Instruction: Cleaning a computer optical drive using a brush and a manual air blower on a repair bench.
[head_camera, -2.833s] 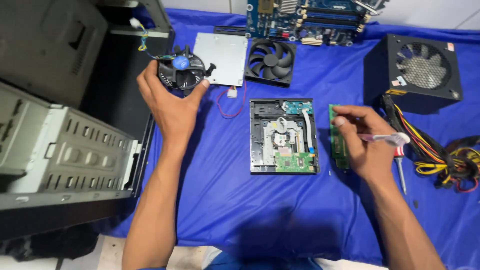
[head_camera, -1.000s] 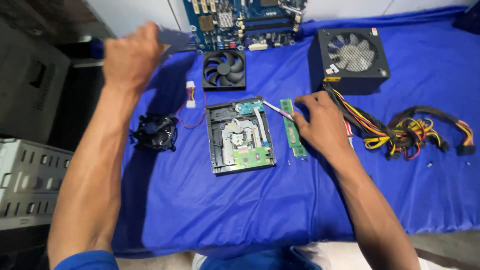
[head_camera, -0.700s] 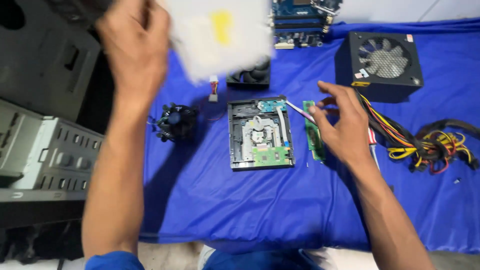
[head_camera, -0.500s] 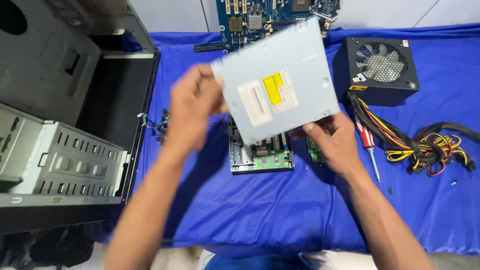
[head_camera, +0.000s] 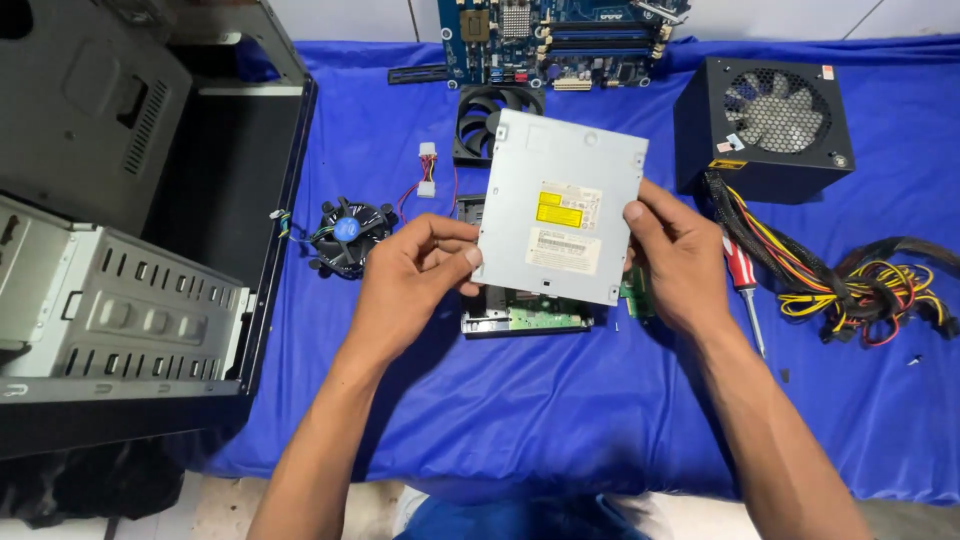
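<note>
Item: optical drive cover plate (head_camera: 562, 220), a flat sheet-metal panel, pale grey, roughly square, with a yellow label and a white label near its middle and small screw tabs at the corners. Position: held in the air above the blue cloth (head_camera: 560, 420), tilted, directly over the opened drive body (head_camera: 520, 315), of which only the near edge with its green circuit board shows beneath.

Left hand (head_camera: 415, 275): fingers curled, thumb and fingertips pinching the plate's left edge. Right hand (head_camera: 680, 265): fingers closed around the right edge, thumb lying on the top face. Both grip the plate; nothing else is held.

Step in hand, as judged: the cover is being brought over the drive body for seating. The next move likely calls for squaring the plate to the chassis outline, lowering it level and lining up the corner tabs before any fastening.

Surroundings: red-handled screwdriver (head_camera: 742, 285) just right of the right hand; green memory stick (head_camera: 632, 295) partly hidden beside the drive; heatsink fan (head_camera: 345, 232) to the left; black case fan (head_camera: 490, 112) beyond the plate; motherboard (head_camera: 560, 35) at the far edge; power supply (head_camera: 770, 125) far right, with its cable bundle (head_camera: 850, 285); open computer case (head_camera: 120, 220) at left.
</note>
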